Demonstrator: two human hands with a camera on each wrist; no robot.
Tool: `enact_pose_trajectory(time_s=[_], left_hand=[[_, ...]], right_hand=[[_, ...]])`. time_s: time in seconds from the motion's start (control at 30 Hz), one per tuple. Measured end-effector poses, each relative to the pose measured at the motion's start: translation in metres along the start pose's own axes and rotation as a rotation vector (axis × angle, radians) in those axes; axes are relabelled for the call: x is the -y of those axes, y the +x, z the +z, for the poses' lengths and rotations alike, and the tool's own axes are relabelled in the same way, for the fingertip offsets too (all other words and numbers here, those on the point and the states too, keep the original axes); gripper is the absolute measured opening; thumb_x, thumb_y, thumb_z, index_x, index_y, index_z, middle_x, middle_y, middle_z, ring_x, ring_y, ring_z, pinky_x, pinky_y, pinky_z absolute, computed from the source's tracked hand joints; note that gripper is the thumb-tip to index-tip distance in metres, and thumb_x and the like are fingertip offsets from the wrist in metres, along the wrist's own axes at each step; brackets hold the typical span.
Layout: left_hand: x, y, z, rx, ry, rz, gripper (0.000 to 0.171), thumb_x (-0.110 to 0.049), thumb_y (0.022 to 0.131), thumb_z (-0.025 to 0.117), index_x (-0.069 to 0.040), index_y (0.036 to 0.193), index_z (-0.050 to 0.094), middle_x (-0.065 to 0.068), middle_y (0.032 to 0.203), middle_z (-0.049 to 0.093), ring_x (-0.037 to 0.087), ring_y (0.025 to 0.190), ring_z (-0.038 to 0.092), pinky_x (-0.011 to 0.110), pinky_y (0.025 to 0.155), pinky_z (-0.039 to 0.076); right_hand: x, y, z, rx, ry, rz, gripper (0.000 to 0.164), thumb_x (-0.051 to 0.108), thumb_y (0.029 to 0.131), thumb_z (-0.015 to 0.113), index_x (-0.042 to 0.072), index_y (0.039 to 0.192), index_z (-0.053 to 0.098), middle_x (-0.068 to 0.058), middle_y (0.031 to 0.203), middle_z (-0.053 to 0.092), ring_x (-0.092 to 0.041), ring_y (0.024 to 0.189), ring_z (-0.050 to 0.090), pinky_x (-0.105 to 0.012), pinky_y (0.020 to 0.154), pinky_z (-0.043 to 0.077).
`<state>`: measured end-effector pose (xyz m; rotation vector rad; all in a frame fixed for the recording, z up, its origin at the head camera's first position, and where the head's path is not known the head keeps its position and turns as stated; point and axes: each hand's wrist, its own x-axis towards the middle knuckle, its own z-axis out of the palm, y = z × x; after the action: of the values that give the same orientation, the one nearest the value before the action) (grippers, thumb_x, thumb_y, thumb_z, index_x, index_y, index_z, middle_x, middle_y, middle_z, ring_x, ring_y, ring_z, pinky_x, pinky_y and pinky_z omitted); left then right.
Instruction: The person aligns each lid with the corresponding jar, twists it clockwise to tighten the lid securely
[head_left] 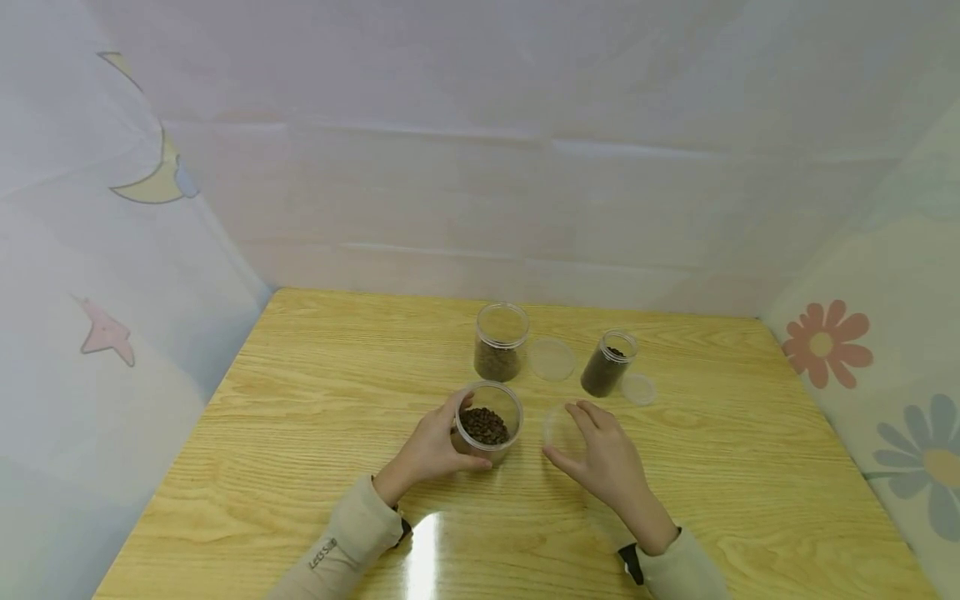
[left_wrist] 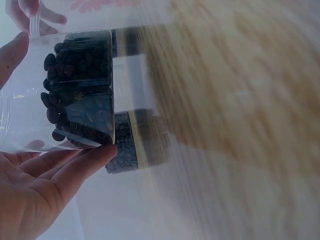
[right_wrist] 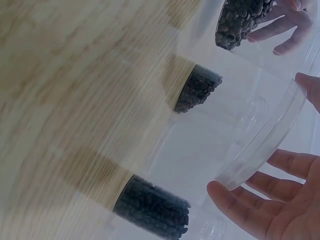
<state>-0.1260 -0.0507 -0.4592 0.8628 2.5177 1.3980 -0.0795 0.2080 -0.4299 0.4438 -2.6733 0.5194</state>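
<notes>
My left hand (head_left: 429,447) grips a wide clear jar (head_left: 490,457) partly filled with coffee beans (head_left: 483,426). Thumb and fingers lie on opposite sides of its wall, and the open mouth faces up. In the left wrist view the beans (left_wrist: 80,90) fill the lower part of the jar. To the right of the jar, my right hand (head_left: 609,465) holds a clear round lid (head_left: 557,427) by its rim. The right wrist view shows that lid (right_wrist: 270,137) tilted between thumb and fingers, apart from the jar.
Behind stand a taller open jar (head_left: 497,360) of beans and a slim open jar (head_left: 602,373) of dark beans. One clear lid (head_left: 552,359) lies beside the taller jar, a smaller lid (head_left: 639,389) beside the slim one. All rest on a wood-grain table (head_left: 322,375).
</notes>
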Motion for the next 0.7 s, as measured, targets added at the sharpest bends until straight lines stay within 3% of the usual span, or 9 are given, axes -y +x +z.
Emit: enact_pose_trajectory(time_s=[0.23,0.43,0.7], left_hand=[[-0.0032,-0.0001,-0.0002,0.000,0.028,0.007,0.097,-0.030,0.064,0.083,-0.008,0.140,0.026,0.024,0.131,0.043,0.038,0.116,0.045,0.047,0.089,0.045],[-0.0030,0.0017,-0.0006,0.008,0.035,0.014,0.096,-0.026,0.063,0.085,-0.010,0.139,0.028,0.017,0.130,0.047,0.032,0.116,0.047,0.047,0.092,0.042],[-0.0021,0.0043,-0.0022,0.024,0.043,0.020,0.093,-0.023,0.062,0.085,-0.012,0.137,0.031,0.014,0.128,0.049,0.028,0.115,0.049,0.039,0.092,0.044]], right_hand=[[-0.0001,-0.0015,-0.0013,0.028,0.013,0.025,0.066,0.038,0.066,0.079,-0.005,0.113,0.059,-0.025,0.111,0.057,-0.042,0.099,0.055,-0.051,0.072,0.051],[-0.0007,-0.0025,-0.0037,0.066,0.068,0.045,0.063,0.036,0.069,0.078,-0.004,0.115,0.059,-0.024,0.115,0.056,-0.041,0.102,0.054,-0.053,0.076,0.049],[-0.0009,-0.0030,-0.0059,0.077,0.086,0.041,0.063,0.034,0.069,0.078,-0.003,0.115,0.059,-0.023,0.115,0.056,-0.041,0.102,0.054,-0.053,0.078,0.048]])
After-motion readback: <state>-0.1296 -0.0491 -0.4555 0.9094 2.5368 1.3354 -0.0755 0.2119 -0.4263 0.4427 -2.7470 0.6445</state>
